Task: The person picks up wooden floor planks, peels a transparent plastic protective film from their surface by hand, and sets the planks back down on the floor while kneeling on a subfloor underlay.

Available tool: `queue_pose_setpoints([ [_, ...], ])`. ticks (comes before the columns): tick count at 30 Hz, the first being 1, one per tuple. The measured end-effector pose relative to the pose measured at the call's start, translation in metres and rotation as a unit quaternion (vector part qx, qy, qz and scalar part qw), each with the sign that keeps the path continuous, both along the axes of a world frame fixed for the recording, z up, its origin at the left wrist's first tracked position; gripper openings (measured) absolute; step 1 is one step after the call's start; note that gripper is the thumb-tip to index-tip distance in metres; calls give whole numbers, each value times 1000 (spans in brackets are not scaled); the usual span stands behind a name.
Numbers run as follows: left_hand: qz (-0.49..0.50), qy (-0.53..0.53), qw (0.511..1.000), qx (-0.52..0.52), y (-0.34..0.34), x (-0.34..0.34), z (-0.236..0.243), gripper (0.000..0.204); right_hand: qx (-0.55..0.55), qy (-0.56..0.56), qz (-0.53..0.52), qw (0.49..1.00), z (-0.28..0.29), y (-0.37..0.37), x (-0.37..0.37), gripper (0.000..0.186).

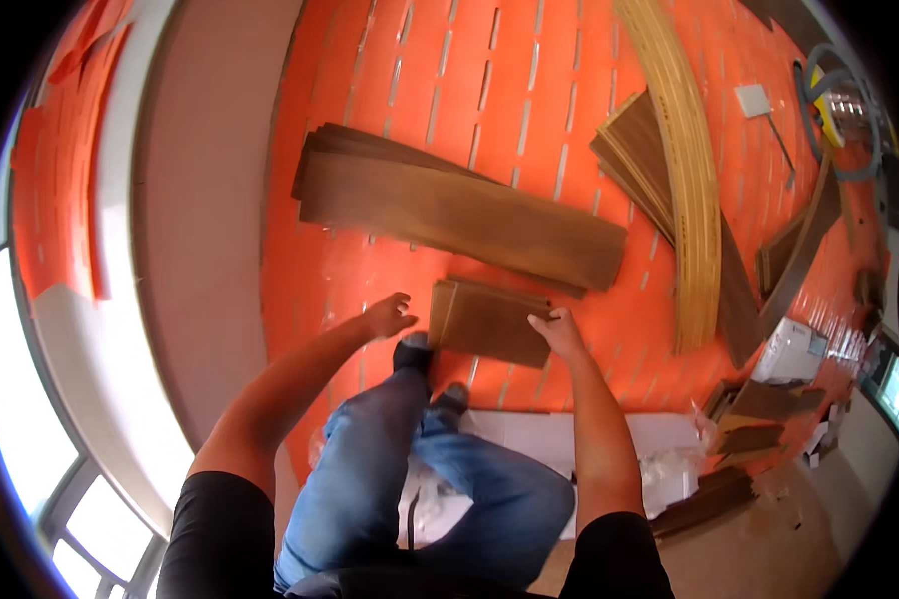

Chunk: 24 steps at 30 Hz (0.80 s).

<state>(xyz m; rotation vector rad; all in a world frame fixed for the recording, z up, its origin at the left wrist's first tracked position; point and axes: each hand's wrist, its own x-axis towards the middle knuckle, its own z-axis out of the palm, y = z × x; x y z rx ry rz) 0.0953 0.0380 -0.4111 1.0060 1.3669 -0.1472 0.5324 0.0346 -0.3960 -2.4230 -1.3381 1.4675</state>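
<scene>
My right hand (563,333) pinches the right edge of a short brown floorboard piece (497,324), with the thumb on its upper face. That piece overlaps other short boards (440,304) showing along its left and far edges. To the left, my left hand (389,315) hovers apart from the boards, fingers bent and spread, holding nothing. Just beyond lies a stack of longer brown floorboards (459,215), slightly fanned out and slanting down toward the right.
Orange underlay (449,70) with rows of slots covers the floor. At right lie long light-edged planks (694,200) over more boards, a white-headed tool (753,100) and a white box (791,351). Plastic-wrapped white packaging (659,431) sits near my legs. A wall (200,200) runs along the left.
</scene>
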Motion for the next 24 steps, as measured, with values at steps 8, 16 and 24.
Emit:
queue_pose_setpoints([
  [8, 261, -225, 936, 69, -12, 88, -52, 74, 170, -103, -206, 958, -37, -25, -18, 61],
  [16, 186, -137, 966, 114, -10, 78, -47, 76, 60, 238, -297, 923, -66, -40, -25, 49],
  [24, 203, -107, 972, 52, 53, 2, 93, 99, 161, 274, -284, 905, 47, 11, -120, 52],
])
